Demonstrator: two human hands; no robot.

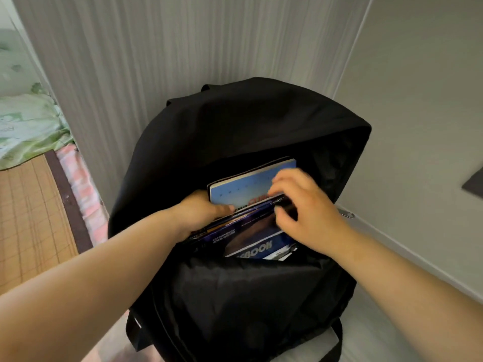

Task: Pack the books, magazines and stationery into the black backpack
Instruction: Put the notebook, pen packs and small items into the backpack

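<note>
Head view: glossy books and magazines [248, 189] sat inside the black fabric backpack [248, 121]. Left hand [201, 212] and right hand [305, 210] gripped them; stationery likely remained.

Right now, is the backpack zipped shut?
No: the backpack gapes open at the top, books stand inside, and the left hand and right hand grip them.

Blue notebook [257, 248], at the front of the stack in the black backpack [235, 296]: large white letters "EBOOK" legible, with the start of the word covered by the bag's edge. Dark magazine [235, 227] behind it: small pale print along the edge, apparently beginning "2024", remainder too blurred. Light blue book [245, 188] at rear: red lettering, partly covered, unreadable.
</note>
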